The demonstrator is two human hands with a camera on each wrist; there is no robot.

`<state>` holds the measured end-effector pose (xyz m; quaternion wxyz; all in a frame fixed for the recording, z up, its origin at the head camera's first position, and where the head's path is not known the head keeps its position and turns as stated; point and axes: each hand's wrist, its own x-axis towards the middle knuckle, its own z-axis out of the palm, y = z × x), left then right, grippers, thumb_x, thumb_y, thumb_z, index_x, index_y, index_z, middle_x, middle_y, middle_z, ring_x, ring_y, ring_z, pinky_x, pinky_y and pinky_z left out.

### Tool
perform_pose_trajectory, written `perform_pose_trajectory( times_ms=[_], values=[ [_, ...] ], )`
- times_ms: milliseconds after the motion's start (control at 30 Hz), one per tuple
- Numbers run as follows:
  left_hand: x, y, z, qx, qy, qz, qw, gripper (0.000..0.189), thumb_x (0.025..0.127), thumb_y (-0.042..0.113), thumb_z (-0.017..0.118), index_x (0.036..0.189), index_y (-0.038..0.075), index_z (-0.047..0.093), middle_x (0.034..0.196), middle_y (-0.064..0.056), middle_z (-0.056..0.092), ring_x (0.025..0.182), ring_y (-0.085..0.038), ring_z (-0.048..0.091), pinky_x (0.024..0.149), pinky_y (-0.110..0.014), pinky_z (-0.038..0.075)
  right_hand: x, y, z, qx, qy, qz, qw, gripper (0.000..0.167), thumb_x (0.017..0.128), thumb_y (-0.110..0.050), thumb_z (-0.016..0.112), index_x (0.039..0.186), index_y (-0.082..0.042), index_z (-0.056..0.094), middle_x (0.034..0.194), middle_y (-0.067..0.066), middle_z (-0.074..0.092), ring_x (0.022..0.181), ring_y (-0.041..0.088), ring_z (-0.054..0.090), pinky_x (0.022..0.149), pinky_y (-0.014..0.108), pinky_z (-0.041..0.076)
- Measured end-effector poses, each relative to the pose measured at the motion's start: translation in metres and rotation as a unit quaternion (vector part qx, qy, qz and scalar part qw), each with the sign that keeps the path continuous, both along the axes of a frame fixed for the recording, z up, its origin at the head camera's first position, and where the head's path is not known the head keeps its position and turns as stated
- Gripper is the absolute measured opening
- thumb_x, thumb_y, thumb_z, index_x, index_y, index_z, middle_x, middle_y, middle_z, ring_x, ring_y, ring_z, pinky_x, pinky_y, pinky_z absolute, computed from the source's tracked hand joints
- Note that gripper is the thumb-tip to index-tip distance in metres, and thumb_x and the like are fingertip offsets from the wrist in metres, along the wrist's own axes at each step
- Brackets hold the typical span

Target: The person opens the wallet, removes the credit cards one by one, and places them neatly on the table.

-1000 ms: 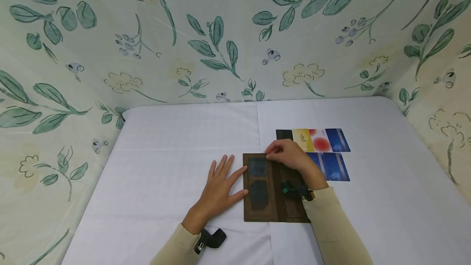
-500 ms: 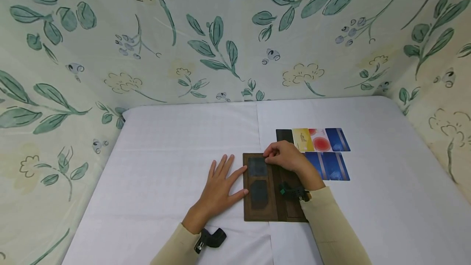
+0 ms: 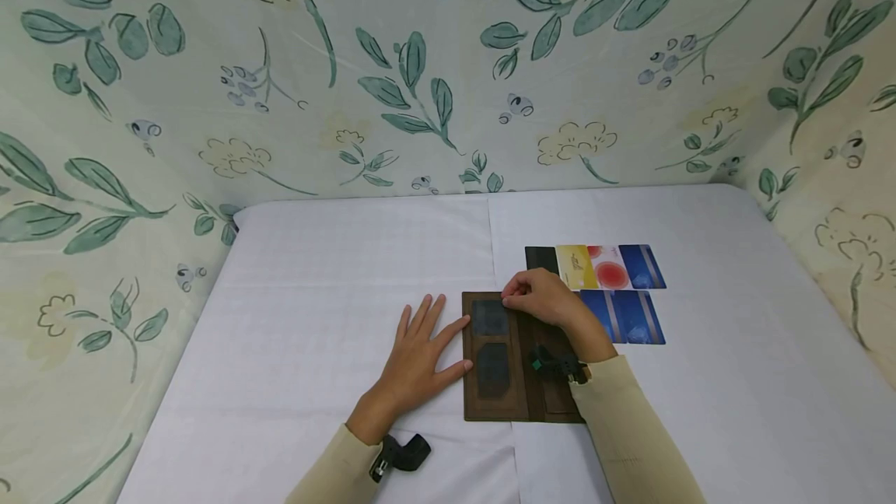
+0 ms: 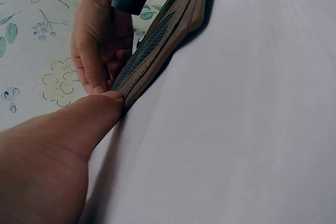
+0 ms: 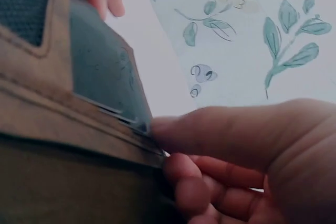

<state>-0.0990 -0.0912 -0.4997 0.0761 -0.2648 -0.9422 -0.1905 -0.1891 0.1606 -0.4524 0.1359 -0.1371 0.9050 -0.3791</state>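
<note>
A brown wallet (image 3: 517, 383) lies unfolded on the white cloth, with two dark window pockets on its left panel. My left hand (image 3: 413, 364) rests spread on the cloth, forefinger and thumb tips against the wallet's left edge. My right hand (image 3: 549, 300) reaches over the right panel and hides much of it. Thumb and curled forefinger of that hand pinch the wallet's far edge, by the corner of the upper window pocket (image 3: 490, 317). In the right wrist view, thin pale layered edges run along this glossy pocket (image 5: 102, 61) up to the thumb tip.
Beyond the right hand lie cards in two rows: a black card (image 3: 540, 257), a yellow card (image 3: 574, 266), a white card with red circles (image 3: 610, 274) and several blue cards (image 3: 640, 317). Floral fabric (image 3: 448, 99) rises behind the table and at its sides.
My right hand has shifted slightly left along the wallet's far edge, its fingertips now at the upper window's corner. The left hand, wallet and cards stay in place.
</note>
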Motion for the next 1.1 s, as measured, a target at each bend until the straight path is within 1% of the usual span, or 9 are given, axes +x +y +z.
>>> perform_pose_trajectory(
  times_ms=[200,333,433,700,900,1100],
  values=[
    [-0.0001,-0.0002,0.0001,0.000,0.000,-0.002,1.0000,0.063,0.091,0.058,0.054,0.145,0.026,0.046,0.157,-0.016,0.024,0.145,-0.036,0.016,0.113,-0.060,0.010,0.0005,-0.0043,0.0005,0.023,-0.004,-0.038,0.9990,0.015,0.085,-0.022,0.074,0.085,-0.009,0.067,0.075,0.003,0.059,0.071,0.019,0.053,0.066,0.031,0.044],
    [-0.0001,-0.0002,0.0007,-0.001,0.004,-0.002,1.0000,0.063,0.091,0.058,0.055,0.145,0.026,0.046,0.157,-0.016,0.025,0.145,-0.036,0.017,0.112,-0.060,0.011,0.0005,-0.0069,0.0005,0.033,-0.008,-0.054,0.9980,0.016,0.084,-0.024,0.075,0.084,-0.009,0.067,0.073,0.003,0.058,0.070,0.019,0.053,0.065,0.031,0.044],
    [0.0001,-0.0001,0.0016,-0.002,0.006,-0.002,1.0000,0.063,0.091,0.058,0.055,0.144,0.025,0.047,0.156,-0.017,0.025,0.145,-0.037,0.018,0.112,-0.061,0.012,0.0005,-0.0082,0.0002,0.039,-0.008,-0.058,0.9975,0.017,0.084,-0.025,0.075,0.084,-0.010,0.067,0.072,0.002,0.058,0.070,0.019,0.053,0.065,0.031,0.043],
    [0.0010,0.0003,0.0000,0.003,0.008,-0.003,1.0000,0.063,0.091,0.057,0.055,0.144,0.025,0.047,0.156,-0.017,0.025,0.145,-0.037,0.017,0.112,-0.061,0.011,-0.0002,-0.0060,-0.0020,0.036,-0.002,-0.048,0.9982,0.013,0.086,-0.021,0.073,0.084,-0.010,0.068,0.073,0.002,0.057,0.069,0.018,0.051,0.064,0.031,0.042],
    [0.0013,-0.0001,-0.0030,0.001,0.008,-0.001,1.0000,0.063,0.091,0.058,0.054,0.145,0.026,0.046,0.157,-0.016,0.024,0.145,-0.036,0.016,0.112,-0.060,0.011,-0.0024,-0.0019,-0.0056,0.020,0.000,-0.030,0.9994,0.015,0.085,-0.022,0.075,0.086,-0.010,0.067,0.073,0.002,0.057,0.069,0.018,0.051,0.065,0.031,0.043],
    [0.0006,-0.0007,-0.0006,0.001,0.010,-0.001,1.0000,0.064,0.091,0.058,0.055,0.144,0.025,0.047,0.157,-0.017,0.025,0.145,-0.036,0.016,0.112,-0.061,0.011,-0.0024,-0.0034,-0.0032,0.013,0.003,-0.023,0.9996,0.015,0.084,-0.022,0.076,0.085,-0.011,0.066,0.072,0.002,0.056,0.069,0.019,0.051,0.065,0.032,0.043]
  ],
)
